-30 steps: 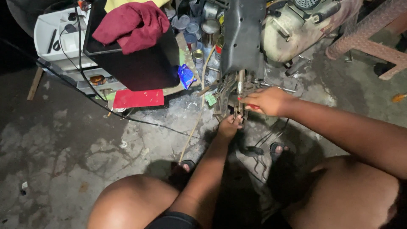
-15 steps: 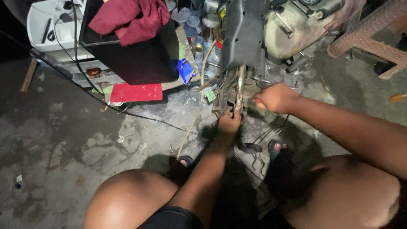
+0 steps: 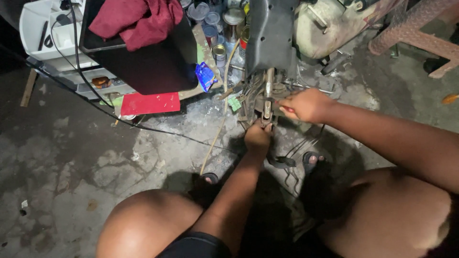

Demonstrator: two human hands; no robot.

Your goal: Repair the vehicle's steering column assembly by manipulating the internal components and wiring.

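Note:
I squat on a stained concrete floor facing a dark metal machine part (image 3: 270,36) with a rusty bracket and rod assembly (image 3: 266,102) at its lower end. My left hand (image 3: 257,137) grips the bottom of that bracket from below. My right hand (image 3: 307,105) is closed on a small tool with a red tip, pressed against the bracket's right side. Cables and thin rods hang around the assembly. What the tool's tip touches is hidden by my fingers.
A black box (image 3: 143,62) with a red cloth (image 3: 136,19) on it stands at the left, beside a white tray unit (image 3: 45,33). A red flat pack (image 3: 149,102), tin cans (image 3: 220,50), a black cable (image 3: 143,126), a cream-coloured tank (image 3: 330,24) and a plastic chair leg (image 3: 406,33) surround me.
The view has tilted slightly downward and closer. Both hands stay on the bracket; my right hand has shifted a little toward it.

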